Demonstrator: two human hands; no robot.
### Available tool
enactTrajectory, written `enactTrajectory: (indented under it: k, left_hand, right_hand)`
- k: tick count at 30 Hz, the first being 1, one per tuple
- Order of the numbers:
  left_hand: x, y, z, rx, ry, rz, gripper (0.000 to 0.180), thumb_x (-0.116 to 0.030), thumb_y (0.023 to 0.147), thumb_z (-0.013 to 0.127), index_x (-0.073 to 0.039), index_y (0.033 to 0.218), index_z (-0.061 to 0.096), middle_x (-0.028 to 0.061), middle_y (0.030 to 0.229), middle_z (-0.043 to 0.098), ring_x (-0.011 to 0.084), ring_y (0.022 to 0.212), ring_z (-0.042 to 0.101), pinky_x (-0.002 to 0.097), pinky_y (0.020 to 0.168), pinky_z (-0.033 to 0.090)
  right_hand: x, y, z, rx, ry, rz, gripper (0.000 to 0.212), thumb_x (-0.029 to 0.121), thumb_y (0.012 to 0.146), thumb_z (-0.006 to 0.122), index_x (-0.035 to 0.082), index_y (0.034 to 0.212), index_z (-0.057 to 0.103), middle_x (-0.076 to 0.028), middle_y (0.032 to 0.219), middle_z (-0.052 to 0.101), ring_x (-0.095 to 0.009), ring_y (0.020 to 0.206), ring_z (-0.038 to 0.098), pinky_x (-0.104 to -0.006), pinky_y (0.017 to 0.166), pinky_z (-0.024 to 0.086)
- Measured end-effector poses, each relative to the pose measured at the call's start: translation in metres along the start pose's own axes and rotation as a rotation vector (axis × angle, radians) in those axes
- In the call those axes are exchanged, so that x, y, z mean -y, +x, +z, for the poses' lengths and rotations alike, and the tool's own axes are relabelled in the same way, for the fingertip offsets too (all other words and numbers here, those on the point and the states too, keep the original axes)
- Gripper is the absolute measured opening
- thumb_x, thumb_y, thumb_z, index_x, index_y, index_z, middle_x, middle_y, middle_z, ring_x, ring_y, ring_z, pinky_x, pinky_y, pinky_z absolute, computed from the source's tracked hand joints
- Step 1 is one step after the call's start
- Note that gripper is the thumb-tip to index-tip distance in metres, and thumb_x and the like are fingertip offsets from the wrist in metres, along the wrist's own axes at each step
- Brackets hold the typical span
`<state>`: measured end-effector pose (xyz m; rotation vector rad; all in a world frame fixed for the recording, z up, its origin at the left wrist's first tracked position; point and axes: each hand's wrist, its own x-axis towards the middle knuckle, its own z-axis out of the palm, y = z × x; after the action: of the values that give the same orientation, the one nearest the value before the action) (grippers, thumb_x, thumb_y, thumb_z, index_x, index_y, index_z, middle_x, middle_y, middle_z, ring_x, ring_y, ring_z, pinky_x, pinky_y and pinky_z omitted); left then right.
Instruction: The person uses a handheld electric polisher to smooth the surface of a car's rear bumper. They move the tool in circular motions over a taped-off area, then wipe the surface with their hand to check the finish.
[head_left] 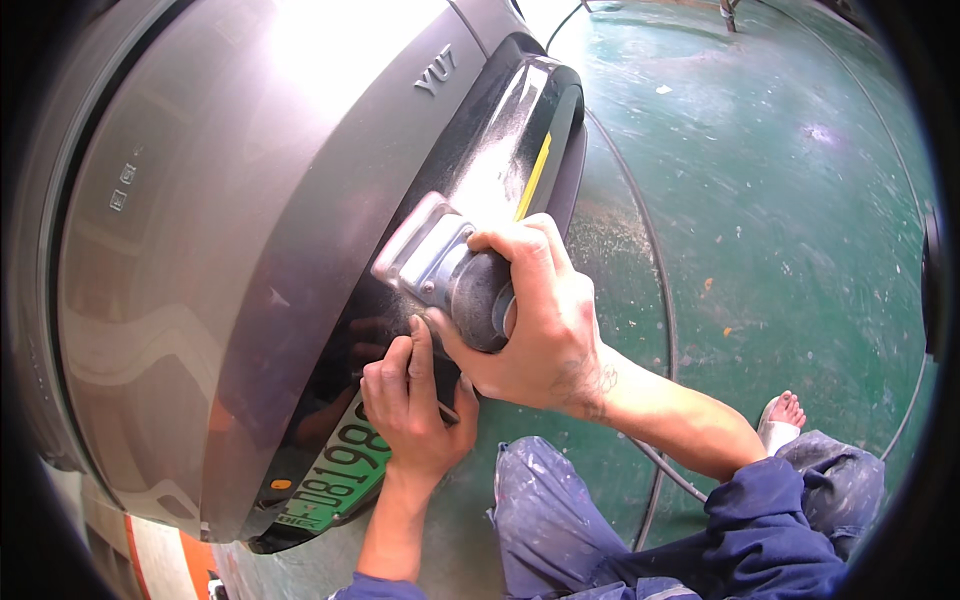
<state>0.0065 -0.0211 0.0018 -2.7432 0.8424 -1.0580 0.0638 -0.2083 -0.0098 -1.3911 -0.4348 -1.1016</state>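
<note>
I see the right hand clasping a round-bodied, rectangular-plated sander at dusty, glossy black trim; left hand half-curled, cannot tell if pinching.

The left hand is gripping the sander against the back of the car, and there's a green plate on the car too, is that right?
Not quite: the head view shows the right hand gripping the sander against the back of the car. The left hand is beside it. The green plate is on the car.
</note>
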Motion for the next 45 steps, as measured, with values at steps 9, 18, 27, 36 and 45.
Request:
enactTrajectory:
  k: [9, 18, 27, 36, 45]
  left_hand:
    - [0.001, -0.004, 0.000, 0.018, 0.003, -0.028, 0.071, -0.024, 0.091, 0.072, 0.009, 0.152, 0.056, 0.0249, 0.128, 0.059, 0.0392, 0.102, 0.056, 0.0492, 0.092, 0.047]
    - [-0.002, -0.001, -0.003, 0.044, 0.029, -0.028, 0.076, -0.021, 0.083, 0.073, 0.011, 0.150, 0.057, 0.0223, 0.128, 0.058, 0.0372, 0.101, 0.056, 0.0472, 0.093, 0.048]
    - [0.003, -0.006, -0.005, 0.081, 0.027, -0.048, 0.075, -0.024, 0.086, 0.073, 0.012, 0.150, 0.056, 0.0246, 0.129, 0.059, 0.0399, 0.108, 0.057, 0.0489, 0.098, 0.047]
    - [0.003, -0.005, -0.001, 0.032, 0.043, 0.006, 0.076, -0.025, 0.083, 0.071, 0.011, 0.149, 0.058, 0.0229, 0.125, 0.060, 0.0370, 0.101, 0.057, 0.0469, 0.091, 0.048]
    - [0.002, -0.007, -0.004, 0.086, 0.017, -0.024, 0.075, -0.025, 0.089, 0.072, 0.012, 0.152, 0.054, 0.0255, 0.129, 0.057, 0.0399, 0.117, 0.057, 0.0484, 0.105, 0.046]
  right_hand:
    - [-0.002, 0.006, -0.002, 0.039, -0.039, 0.004, 0.060, 0.008, 0.074, 0.091, -0.001, 0.123, 0.059, -0.019, 0.102, 0.062, -0.035, 0.084, 0.068, -0.0412, 0.072, 0.058]
    - [-0.078, 0.036, -0.036, -0.137, -0.221, 0.175, 0.057, 0.016, 0.080, 0.089, -0.001, 0.124, 0.058, -0.021, 0.104, 0.067, -0.033, 0.088, 0.071, -0.0430, 0.081, 0.059]
    - [-0.045, -0.031, -0.015, 0.016, 0.030, 0.133, 0.060, 0.011, 0.077, 0.090, 0.000, 0.125, 0.057, -0.017, 0.105, 0.061, -0.029, 0.088, 0.065, -0.0400, 0.079, 0.055]
    - [-0.059, -0.036, -0.023, -0.012, -0.049, -0.046, 0.063, 0.010, 0.076, 0.091, -0.001, 0.126, 0.053, -0.022, 0.104, 0.060, -0.041, 0.081, 0.069, -0.0455, 0.068, 0.059]
    - [-0.049, -0.020, -0.010, -0.119, 0.050, -0.055, 0.060, 0.011, 0.077, 0.089, -0.003, 0.126, 0.057, -0.023, 0.105, 0.061, -0.039, 0.085, 0.072, -0.0439, 0.073, 0.061]
